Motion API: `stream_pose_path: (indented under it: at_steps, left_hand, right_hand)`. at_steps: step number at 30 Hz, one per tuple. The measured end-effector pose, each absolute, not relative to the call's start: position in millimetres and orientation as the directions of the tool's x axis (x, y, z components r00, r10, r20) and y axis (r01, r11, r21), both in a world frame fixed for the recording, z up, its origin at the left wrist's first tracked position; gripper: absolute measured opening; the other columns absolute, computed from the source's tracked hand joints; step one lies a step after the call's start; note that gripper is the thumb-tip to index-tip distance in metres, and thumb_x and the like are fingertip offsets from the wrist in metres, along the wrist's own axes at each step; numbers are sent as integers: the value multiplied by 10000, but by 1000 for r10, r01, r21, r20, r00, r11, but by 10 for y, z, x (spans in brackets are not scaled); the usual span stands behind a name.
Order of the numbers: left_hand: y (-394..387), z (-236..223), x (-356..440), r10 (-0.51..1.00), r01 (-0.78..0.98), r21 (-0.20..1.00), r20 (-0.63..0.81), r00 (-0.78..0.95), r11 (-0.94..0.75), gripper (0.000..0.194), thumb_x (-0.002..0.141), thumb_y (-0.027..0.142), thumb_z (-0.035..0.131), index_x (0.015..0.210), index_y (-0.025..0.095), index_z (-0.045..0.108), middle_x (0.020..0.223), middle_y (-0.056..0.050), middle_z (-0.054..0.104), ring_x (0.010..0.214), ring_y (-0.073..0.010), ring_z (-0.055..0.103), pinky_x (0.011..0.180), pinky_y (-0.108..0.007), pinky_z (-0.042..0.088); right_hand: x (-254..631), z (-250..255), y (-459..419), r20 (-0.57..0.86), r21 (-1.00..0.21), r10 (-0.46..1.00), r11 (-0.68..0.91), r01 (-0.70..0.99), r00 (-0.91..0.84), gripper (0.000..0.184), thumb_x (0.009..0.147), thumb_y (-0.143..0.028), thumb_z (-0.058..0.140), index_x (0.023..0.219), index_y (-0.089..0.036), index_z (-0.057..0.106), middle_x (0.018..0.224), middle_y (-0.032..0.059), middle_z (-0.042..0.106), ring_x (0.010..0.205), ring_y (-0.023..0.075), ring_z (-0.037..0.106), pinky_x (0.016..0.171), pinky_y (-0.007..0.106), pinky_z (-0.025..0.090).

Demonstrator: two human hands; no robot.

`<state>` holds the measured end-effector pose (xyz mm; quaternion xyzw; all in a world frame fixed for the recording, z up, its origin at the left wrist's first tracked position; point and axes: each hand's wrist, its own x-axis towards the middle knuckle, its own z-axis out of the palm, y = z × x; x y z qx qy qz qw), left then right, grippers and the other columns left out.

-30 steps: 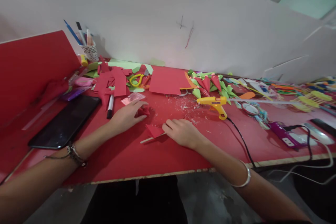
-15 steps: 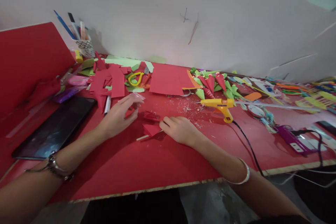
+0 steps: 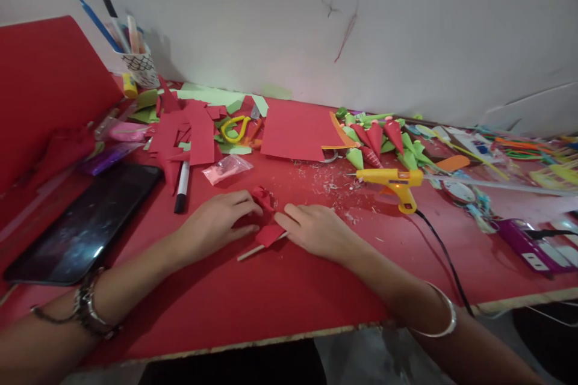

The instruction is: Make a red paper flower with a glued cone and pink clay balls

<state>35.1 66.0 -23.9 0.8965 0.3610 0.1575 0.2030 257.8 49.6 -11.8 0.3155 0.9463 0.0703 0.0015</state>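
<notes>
Red paper, matte and sharply creased, forms the small folded piece point(image 3: 270, 236), which lies at the near middle of the desk point(image 3: 217, 310), between the two hands. Its visible face is flat and angular; a slender, pale, straight stick point(image 3: 250, 253) runs obliquely along its near edge. Just beyond it sits a crumpled red paper form point(image 3: 262, 197), darker in its folds and rounded in outline.

The left hand point(image 3: 223, 219) is partly open, thumb and fingers curved and apart, with the fingertips beside the crumpled form; contact cannot be told. The right hand point(image 3: 311, 227) has its fingers bent close together at the right end of the stick and the edge of the folded piece; the fingers hide whether they grip.

Beyond the hands: a crinkled, clear packet with pink contents point(image 3: 227, 169), a smooth red sheet point(image 3: 295, 130), looped yellow scissor handles point(image 3: 235, 130), and red and green paper cones point(image 3: 374, 137). To the right, a glossy yellow glue gun point(image 3: 391, 179) lies near fine, pale shreds point(image 3: 332, 183); to the left, a capped marker point(image 3: 182, 186) and a dark, glassy phone point(image 3: 88, 225)
</notes>
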Motion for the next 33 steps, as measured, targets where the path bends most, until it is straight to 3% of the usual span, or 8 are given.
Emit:
stream_pose_path:
  at_steps: [4, 6, 11, 15, 24, 29, 33]
  left_hand:
    - [662, -251, 344, 692, 539, 517, 154, 705, -664, 161, 820, 249, 489, 943, 214, 587, 920, -32, 563, 798, -139, 545, 694, -252, 430]
    - [657, -251, 341, 675, 517, 521, 165, 720, -679, 178, 826, 248, 479, 962, 215, 589, 931, -37, 559, 812, -141, 542, 707, -256, 431]
    - [608, -212, 373, 644, 526, 461, 142, 752, -715, 235, 827, 324, 472, 1004, 208, 574, 982, -66, 537, 873, -175, 521, 754, -308, 434]
    - [551, -185, 438, 654, 556, 426, 119, 747, -714, 209, 833, 325, 456, 962, 205, 570, 980, -64, 525, 874, -183, 509, 753, -319, 429]
    - [517, -175, 488, 681, 585, 450, 76, 728, -675, 129, 849, 218, 421, 812, 174, 537, 877, -35, 513, 789, -152, 493, 697, -281, 405]
    - [486, -155, 504, 683, 597, 415, 87, 725, -686, 148, 861, 227, 402, 779, 169, 510, 853, -30, 525, 783, -157, 493, 710, -297, 389]
    - [482, -149, 498, 714, 597, 475, 101, 693, -647, 130, 867, 230, 381, 820, 172, 487, 855, -33, 539, 783, -155, 496, 727, -297, 395]
  right_hand:
    - [2623, -29, 493, 5, -208, 570, 804, 557, -822, 416, 834, -465, 402, 1153, -200, 423, 976, 52, 526, 747, 139, 528, 570, 236, 360]
    - [2646, -2, 493, -2, -283, 588, 775, 564, -809, 514, 810, -540, 390, 1182, -186, 418, 994, 67, 520, 761, 149, 528, 608, 248, 385]
    - [2654, -32, 523, -36, -293, 616, 746, 597, -787, 357, 898, -392, 300, 1120, -234, 530, 951, 46, 518, 729, 122, 513, 646, 242, 392]
    - [2657, -91, 557, 20, -369, 620, 734, 570, -784, 309, 896, -345, 346, 1062, -262, 592, 902, 34, 531, 755, 117, 505, 656, 228, 383]
    - [2690, -68, 556, 93, -487, 583, 733, 474, -807, 176, 852, -234, 467, 884, -188, 634, 900, 32, 575, 838, 129, 507, 763, 268, 358]
    - [2683, -43, 552, 56, -542, 549, 718, 437, -834, 179, 842, -243, 480, 897, -177, 636, 897, 49, 549, 839, 131, 492, 765, 262, 381]
    - [2676, -27, 538, 45, -540, 541, 720, 436, -840, 239, 821, -308, 508, 981, -167, 617, 918, 62, 550, 863, 149, 480, 776, 275, 393]
